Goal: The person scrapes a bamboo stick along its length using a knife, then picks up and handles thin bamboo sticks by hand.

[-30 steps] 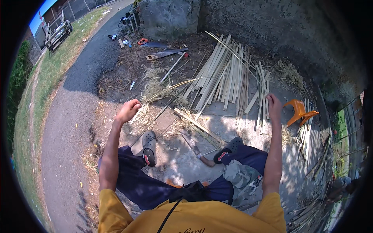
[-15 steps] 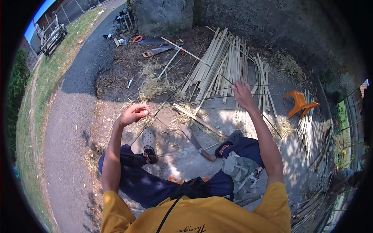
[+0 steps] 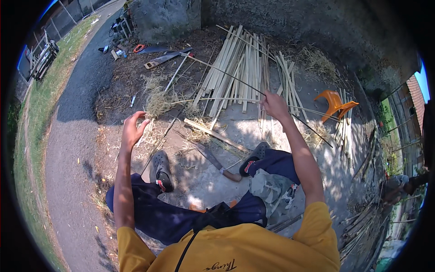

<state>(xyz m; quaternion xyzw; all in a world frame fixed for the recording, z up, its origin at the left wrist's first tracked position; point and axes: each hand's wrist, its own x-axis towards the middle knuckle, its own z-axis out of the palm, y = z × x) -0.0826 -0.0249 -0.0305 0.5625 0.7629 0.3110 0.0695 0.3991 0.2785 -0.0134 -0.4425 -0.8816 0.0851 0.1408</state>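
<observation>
My right hand [image 3: 275, 107] is closed round thin, long strips that look like split bamboo. One dark strip [image 3: 226, 74] runs slantwise from the upper left, through the hand, to the lower right. A pale strip [image 3: 217, 98] reaches out leftward from the same hand, slightly bowed. My left hand [image 3: 133, 128] is raised at the left with thumb and fingers apart, holding nothing. Below, between my feet, a machete [image 3: 209, 156] with a curved wooden handle lies on the ground, beside a thicker pale bamboo piece [image 3: 216, 134].
A big pile of pale slats [image 3: 242, 68] lies ahead, near the wall [image 3: 281, 27]. Handsaws [image 3: 165, 59] rest at the far left, by heaps of shavings [image 3: 158, 97]. An orange plastic stool [image 3: 334, 105] stands at right. A camouflage cloth [image 3: 272, 192] covers part of my leg.
My left hand has moved off the strips, to the left, and its fingers have spread. The right hand still grips the strips. The whole view has shifted a little.
</observation>
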